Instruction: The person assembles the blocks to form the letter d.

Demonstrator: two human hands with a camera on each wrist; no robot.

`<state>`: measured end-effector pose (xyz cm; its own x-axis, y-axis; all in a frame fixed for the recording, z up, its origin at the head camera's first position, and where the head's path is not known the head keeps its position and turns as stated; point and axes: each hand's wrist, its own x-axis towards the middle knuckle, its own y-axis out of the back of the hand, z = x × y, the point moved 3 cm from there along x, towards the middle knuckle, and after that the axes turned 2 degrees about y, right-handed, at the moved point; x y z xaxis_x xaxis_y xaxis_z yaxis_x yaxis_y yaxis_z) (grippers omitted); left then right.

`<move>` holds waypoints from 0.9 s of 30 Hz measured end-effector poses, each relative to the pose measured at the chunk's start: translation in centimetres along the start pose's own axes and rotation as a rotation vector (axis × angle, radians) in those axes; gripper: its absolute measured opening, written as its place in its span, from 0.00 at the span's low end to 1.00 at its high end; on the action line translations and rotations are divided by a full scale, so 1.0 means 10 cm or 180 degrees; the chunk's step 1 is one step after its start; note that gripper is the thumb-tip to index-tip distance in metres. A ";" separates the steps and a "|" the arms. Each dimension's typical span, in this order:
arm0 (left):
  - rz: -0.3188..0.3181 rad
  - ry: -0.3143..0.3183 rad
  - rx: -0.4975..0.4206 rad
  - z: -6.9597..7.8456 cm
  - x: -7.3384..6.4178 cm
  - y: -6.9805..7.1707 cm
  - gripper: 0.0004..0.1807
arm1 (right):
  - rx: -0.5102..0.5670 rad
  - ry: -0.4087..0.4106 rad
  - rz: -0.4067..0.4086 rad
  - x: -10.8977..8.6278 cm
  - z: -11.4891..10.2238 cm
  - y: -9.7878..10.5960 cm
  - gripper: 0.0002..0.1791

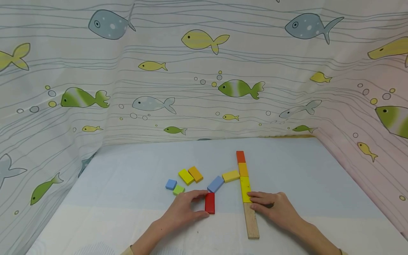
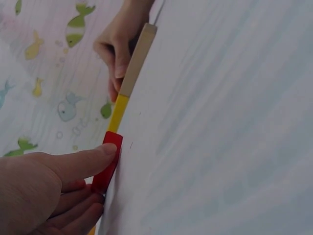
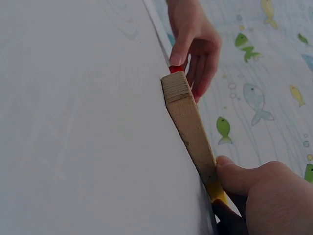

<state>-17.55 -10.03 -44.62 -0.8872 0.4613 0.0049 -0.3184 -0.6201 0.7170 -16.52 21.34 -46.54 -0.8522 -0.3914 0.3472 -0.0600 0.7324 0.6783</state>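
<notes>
My left hand (image 1: 186, 206) pinches a red block (image 1: 209, 203) lengthwise on the table, thumb at its near end and a finger at its far end. To the right, a straight line runs away from me: a long plain wooden block (image 1: 251, 221), a yellow block (image 1: 245, 187), an orange block (image 1: 243, 169) and an orange-red block (image 1: 241, 157). Fingertips of my right hand (image 1: 278, 208) touch this line's right side where wood meets yellow. A pale yellow block (image 1: 231, 176) slants off the line's left side, and a blue block (image 1: 215, 184) lies between it and the red one.
Left of the blue block lie a bright yellow block (image 1: 186, 177), an orange block (image 1: 195, 174), a small blue block (image 1: 171, 184) and a small green block (image 1: 179, 190). Fish-printed cloth (image 1: 165, 85) walls the table (image 1: 134, 166) at the back and sides.
</notes>
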 end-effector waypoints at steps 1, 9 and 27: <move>-0.0004 0.0002 -0.0006 0.00 0.00 0.00 0.34 | -0.0001 0.0011 0.0003 0.00 0.00 0.00 0.14; -0.0035 0.0073 -0.0040 0.00 -0.01 0.01 0.35 | -0.0015 0.0046 0.0024 0.00 0.00 0.00 0.14; 0.0021 0.0005 -0.0134 -0.03 0.00 -0.01 0.34 | -0.0014 0.0163 0.0196 0.00 -0.01 -0.01 0.15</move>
<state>-17.60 -10.16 -44.88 -0.8899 0.4560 0.0085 -0.3261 -0.6493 0.6871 -16.49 21.19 -46.55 -0.8266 -0.3737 0.4209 -0.0060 0.7536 0.6573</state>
